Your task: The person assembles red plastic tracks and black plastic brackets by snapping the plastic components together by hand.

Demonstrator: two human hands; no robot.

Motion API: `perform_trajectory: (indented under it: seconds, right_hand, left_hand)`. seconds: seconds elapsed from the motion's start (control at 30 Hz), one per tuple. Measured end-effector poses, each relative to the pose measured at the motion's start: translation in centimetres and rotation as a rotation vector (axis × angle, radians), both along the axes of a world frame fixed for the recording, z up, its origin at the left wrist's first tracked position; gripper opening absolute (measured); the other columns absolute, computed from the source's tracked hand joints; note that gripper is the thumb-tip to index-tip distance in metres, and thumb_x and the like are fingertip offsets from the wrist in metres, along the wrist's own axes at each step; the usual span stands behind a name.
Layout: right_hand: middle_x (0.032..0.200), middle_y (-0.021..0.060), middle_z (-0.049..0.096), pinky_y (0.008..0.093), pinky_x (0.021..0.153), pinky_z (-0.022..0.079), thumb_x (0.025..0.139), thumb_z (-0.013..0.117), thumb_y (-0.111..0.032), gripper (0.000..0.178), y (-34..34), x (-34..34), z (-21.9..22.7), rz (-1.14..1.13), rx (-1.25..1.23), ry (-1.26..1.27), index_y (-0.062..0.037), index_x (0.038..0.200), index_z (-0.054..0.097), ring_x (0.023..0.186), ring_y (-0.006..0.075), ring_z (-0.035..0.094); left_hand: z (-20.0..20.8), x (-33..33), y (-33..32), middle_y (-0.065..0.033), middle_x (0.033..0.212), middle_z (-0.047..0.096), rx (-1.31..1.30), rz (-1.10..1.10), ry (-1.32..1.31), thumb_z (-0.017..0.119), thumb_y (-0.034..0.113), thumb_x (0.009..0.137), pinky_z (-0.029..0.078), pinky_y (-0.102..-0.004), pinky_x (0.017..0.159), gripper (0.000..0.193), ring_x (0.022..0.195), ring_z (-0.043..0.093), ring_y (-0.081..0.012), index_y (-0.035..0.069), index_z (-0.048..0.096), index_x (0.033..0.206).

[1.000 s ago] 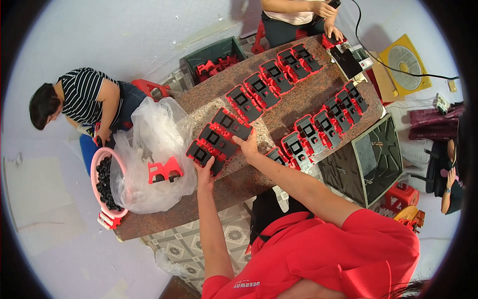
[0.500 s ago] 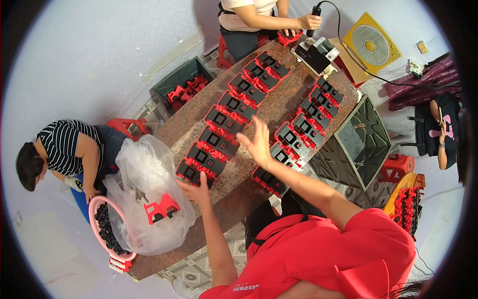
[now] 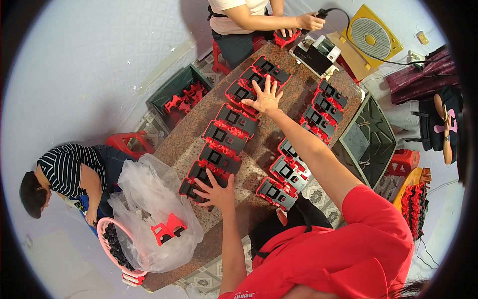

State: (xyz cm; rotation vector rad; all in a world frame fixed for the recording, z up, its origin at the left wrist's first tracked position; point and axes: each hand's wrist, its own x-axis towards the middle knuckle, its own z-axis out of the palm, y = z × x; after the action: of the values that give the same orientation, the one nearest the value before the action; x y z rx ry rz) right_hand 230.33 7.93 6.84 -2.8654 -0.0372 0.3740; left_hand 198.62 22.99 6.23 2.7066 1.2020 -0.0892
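Observation:
A row of several red-and-black plastic frames (image 3: 224, 137), each with a square black window, runs along the left of the stone-topped table (image 3: 199, 112). My left hand (image 3: 217, 193) lies with spread fingers over the nearest frames of that row. Farther along it, my right hand (image 3: 265, 99) reaches with fingers splayed across the frames near the far end. Neither hand grips anything; the parts under the palms are hidden. A second row of matching frames (image 3: 288, 171) stands to the right, partly covered by my right forearm.
A plastic bag (image 3: 152, 199) with a red part (image 3: 168, 229) on it sits at the left, beside a pink basket (image 3: 103, 234) of black pieces and a seated person. Across the table another person holds a black tool (image 3: 321, 13). Green crates (image 3: 167, 87) flank the table.
My right hand has moved away from me along the left row, onto its far frames. My left hand has come from beside the nearest frame to over it, fingers spreading.

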Motion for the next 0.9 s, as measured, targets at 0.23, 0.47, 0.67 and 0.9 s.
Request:
perform_trajectory:
  seconds: [0.23, 0.47, 0.67, 0.9]
  right_hand:
    - [0.160, 0.0134, -0.007, 0.0643, 0.111, 0.017, 0.067, 0.062, -0.079, 0.099, -0.9, 1.9, -1.0, -0.031, 0.109, -0.034, -0.0336, 0.149, 0.031, 0.145, 0.0451, -0.001]
    - [0.161, 0.0108, -0.006, 0.0608, 0.113, 0.017, 0.066, 0.066, -0.076, 0.098, -1.8, 4.0, -0.9, -0.126, 0.145, -0.051, -0.0337, 0.148, 0.033, 0.146, 0.0421, -0.003]
    - [0.161, 0.0125, -0.006, 0.0607, 0.113, 0.017, 0.065, 0.067, -0.075, 0.099, -2.1, 5.5, -1.0, -0.162, 0.154, -0.044, -0.0340, 0.148, 0.033, 0.146, 0.0425, -0.004]
    - [0.160, 0.0155, -0.003, 0.0631, 0.111, 0.017, 0.065, 0.068, -0.074, 0.098, -1.7, 7.1, -0.9, -0.121, 0.139, -0.052, -0.0341, 0.147, 0.034, 0.144, 0.0467, -0.002]
  left_hand:
    - [-0.3, 3.9, 1.5, -0.0142, 0.158, 0.012, 0.002, -0.053, -0.042, 0.058, 0.079, 0.071, 0.010, -0.0820, 0.094, 0.094, 0.139, 0.013, -0.0537, 0.038, 0.028, 0.149]
    - [-1.0, 8.0, 3.6, -0.0170, 0.157, 0.015, 0.042, -0.155, -0.131, 0.062, 0.076, 0.071, 0.008, -0.0842, 0.091, 0.092, 0.137, 0.015, -0.0546, 0.036, 0.032, 0.148]
    - [-1.4, 11.1, 6.0, -0.0174, 0.156, 0.018, 0.077, -0.242, -0.134, 0.058, 0.081, 0.069, 0.012, -0.0846, 0.090, 0.094, 0.137, 0.017, -0.0543, 0.036, 0.031, 0.148]
    - [-1.5, 12.3, 7.0, -0.0164, 0.157, 0.016, 0.059, -0.313, -0.109, 0.056, 0.081, 0.070, 0.012, -0.0841, 0.091, 0.094, 0.137, 0.019, -0.0533, 0.036, 0.029, 0.149]
